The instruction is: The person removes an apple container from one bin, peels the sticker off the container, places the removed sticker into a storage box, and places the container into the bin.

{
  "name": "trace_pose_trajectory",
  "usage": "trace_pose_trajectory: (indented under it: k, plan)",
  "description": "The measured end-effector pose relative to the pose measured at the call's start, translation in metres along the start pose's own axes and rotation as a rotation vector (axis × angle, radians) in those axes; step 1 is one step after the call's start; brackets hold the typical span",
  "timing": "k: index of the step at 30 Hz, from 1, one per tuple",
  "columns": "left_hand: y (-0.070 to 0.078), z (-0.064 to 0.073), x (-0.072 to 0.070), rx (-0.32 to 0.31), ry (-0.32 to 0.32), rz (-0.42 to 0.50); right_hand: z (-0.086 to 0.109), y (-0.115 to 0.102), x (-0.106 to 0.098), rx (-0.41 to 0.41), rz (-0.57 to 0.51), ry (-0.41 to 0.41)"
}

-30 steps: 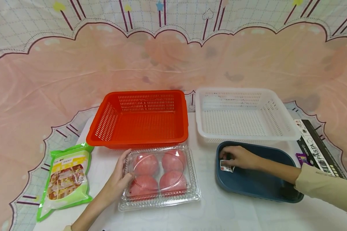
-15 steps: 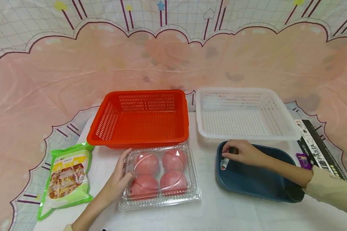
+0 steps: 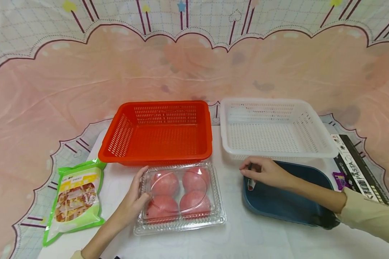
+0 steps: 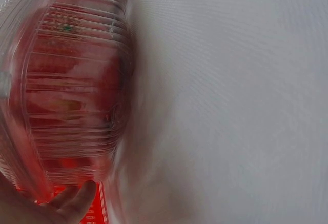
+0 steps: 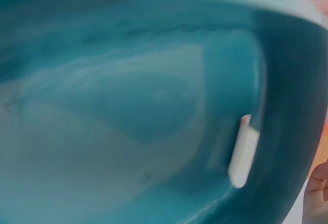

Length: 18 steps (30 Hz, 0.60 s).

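My left hand [image 3: 129,205] holds the left side of a clear plastic clamshell box [image 3: 218,216], its thumb on the lid. Several red round fruits [image 3: 163,184] lie inside; in the left wrist view they show through the ribbed side wall [image 4: 77,101], with fingers [image 4: 82,201] at the box's end. My right hand [image 3: 270,174], fingers loosely bent, hovers over the left rim of a dark blue tub [image 3: 298,205]. Below it, a small white piece [image 5: 244,155] with a reddish tip leans in the tub's end. The right wrist view shows the fingers [image 5: 316,188] outside the rim, holding nothing.
Behind stand a red basket [image 3: 162,162] and a white basket [image 3: 278,154]. A green food packet [image 3: 74,205] lies at far left. At right are a purple wrapper [image 3: 340,180] and a black-and-white pasta box [image 3: 360,169]. A patterned curtain [image 3: 194,68] rises behind.
My right hand has let go of the small white piece, risen a little and shifted left past the tub's rim. The piece has turned onto its narrow side. My left hand stays put.
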<state>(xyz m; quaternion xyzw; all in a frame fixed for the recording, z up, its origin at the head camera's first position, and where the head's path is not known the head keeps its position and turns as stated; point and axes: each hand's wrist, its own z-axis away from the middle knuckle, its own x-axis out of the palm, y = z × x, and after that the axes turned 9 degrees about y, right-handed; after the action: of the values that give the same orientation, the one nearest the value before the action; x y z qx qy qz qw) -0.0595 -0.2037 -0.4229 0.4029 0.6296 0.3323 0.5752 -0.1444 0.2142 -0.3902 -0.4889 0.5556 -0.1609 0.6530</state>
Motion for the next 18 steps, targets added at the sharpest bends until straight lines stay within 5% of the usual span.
trace_pose_trajectory:
  k: [18]
  plan:
    - [-0.001,0.002,0.002,0.013,0.055,0.001,-0.007,-0.053,0.072,0.296,-0.241,0.231]
